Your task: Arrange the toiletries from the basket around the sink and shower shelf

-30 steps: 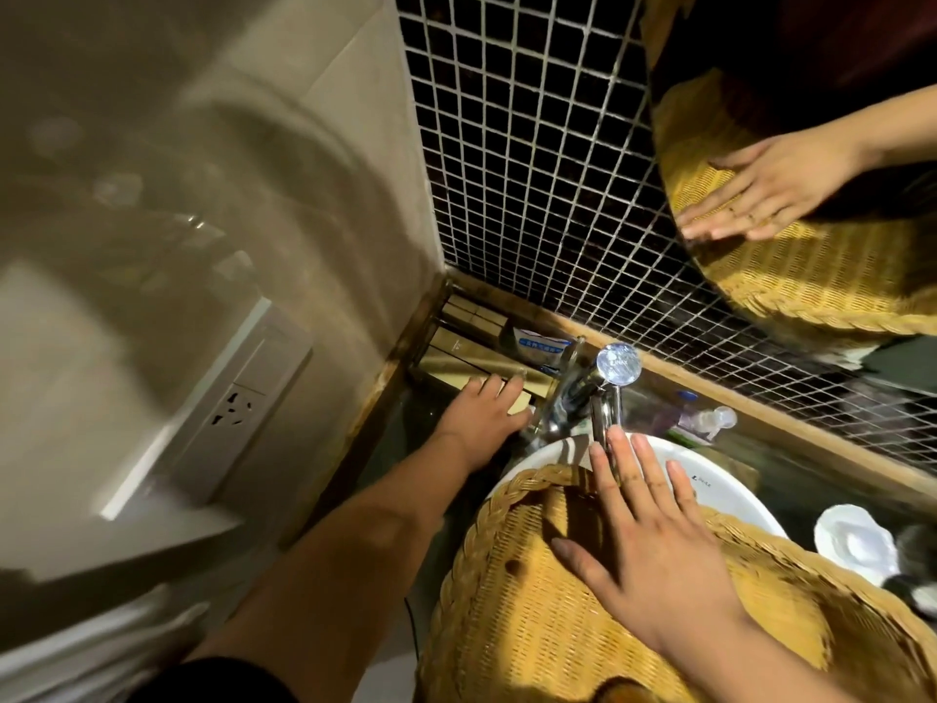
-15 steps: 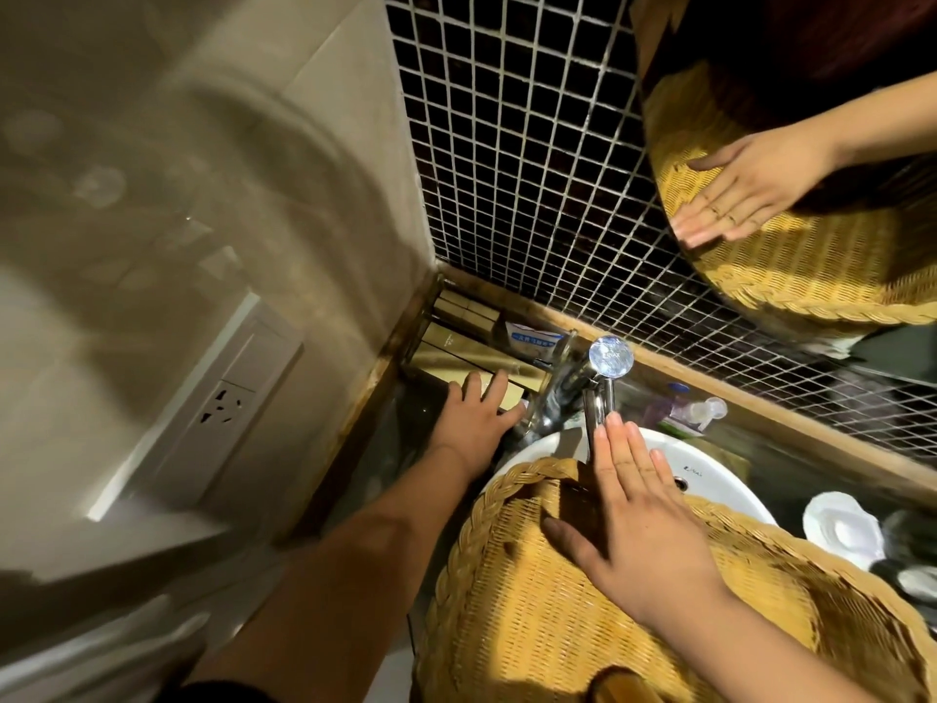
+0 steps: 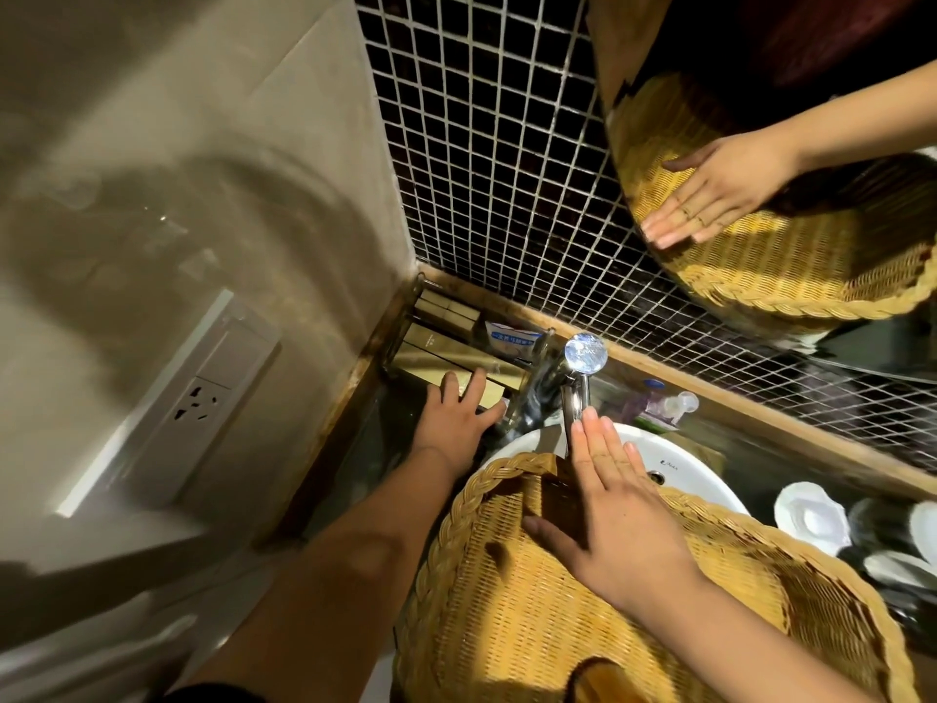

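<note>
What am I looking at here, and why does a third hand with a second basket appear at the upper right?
One head-worn camera looks down at a person's bare hands; no robot is present. The left hand rests flat on small boxes in the counter's corner. The right hand lies open inside the wicker basket, which sits over the white sink, below the faucet. The upper-right hand is a mirror reflection. White dishes sit at right. Neither hand grips anything.

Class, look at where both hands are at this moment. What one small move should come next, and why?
Probably draw the left hand back to the basket. It rests flat on the small boxes stacked in the corner, gripping nothing, while the right hand lies open on the basket, steadying it over the sink.
</note>
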Tool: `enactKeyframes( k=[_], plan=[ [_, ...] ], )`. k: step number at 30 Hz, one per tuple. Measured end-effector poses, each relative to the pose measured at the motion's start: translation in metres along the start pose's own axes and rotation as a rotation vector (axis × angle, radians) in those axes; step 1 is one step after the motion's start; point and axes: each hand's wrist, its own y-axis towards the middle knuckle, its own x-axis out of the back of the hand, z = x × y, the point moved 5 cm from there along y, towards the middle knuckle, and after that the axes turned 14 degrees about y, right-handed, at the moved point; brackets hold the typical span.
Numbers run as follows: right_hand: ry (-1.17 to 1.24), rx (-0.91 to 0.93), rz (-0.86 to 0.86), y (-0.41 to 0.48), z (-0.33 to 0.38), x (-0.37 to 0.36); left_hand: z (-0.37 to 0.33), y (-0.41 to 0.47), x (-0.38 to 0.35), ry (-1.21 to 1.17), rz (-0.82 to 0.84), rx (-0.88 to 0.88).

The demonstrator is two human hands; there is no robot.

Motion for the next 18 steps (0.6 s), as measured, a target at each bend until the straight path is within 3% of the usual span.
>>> enactKeyframes(
  k=[8, 13, 18],
  plan=[
    [-0.052, -0.015, -0.047, 0.001, 0.008, 0.001, 0.013, -0.01, -0.001, -0.184, 0.019, 0.042],
    [0.01, 0.009, -0.018, 0.002, 0.01, 0.01, 0.036, -0.032, 0.008, -0.061, 0.058, 0.137],
    [0.01, 0.019, -0.004, -0.015, 0.003, 0.023, 0.049, -0.056, 0.04, -0.101, -0.005, 0.18]
  ],
)
